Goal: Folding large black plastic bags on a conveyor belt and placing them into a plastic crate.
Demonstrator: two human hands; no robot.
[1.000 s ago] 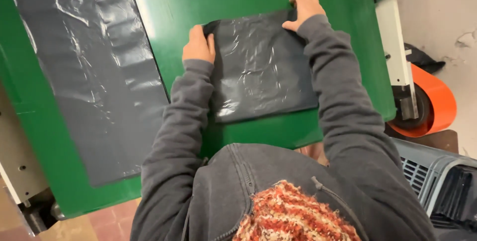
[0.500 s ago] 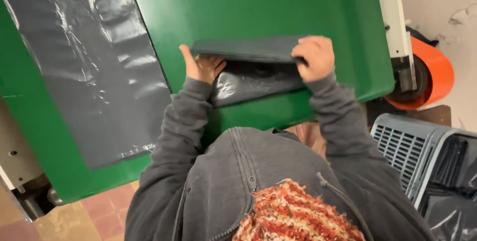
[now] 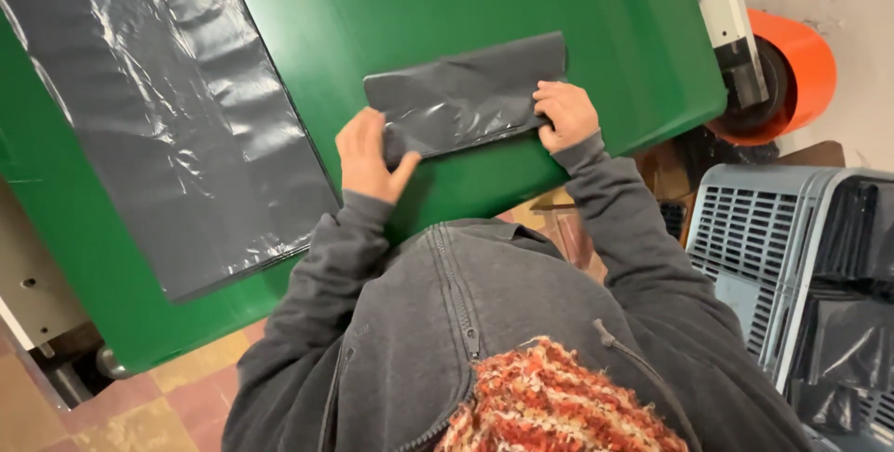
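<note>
Your left hand [image 3: 368,156] pinches the near left corner of the folded black plastic bag [image 3: 466,96], and your right hand [image 3: 564,114] presses closed on its right edge. The bag lies flat on the green table [image 3: 605,33] between them.

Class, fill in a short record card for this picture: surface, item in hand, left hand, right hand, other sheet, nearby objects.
surface: green table
item in hand: folded black plastic bag, lying flat as a narrow strip
left hand: left hand grips the strip's left end, thumb on top
right hand: right hand presses down on the strip's right end
other sheet: long black plastic sheet spread flat at the table's left
nearby objects: orange roll beyond the table's right edge; grey slatted crate holding more black plastic
</note>
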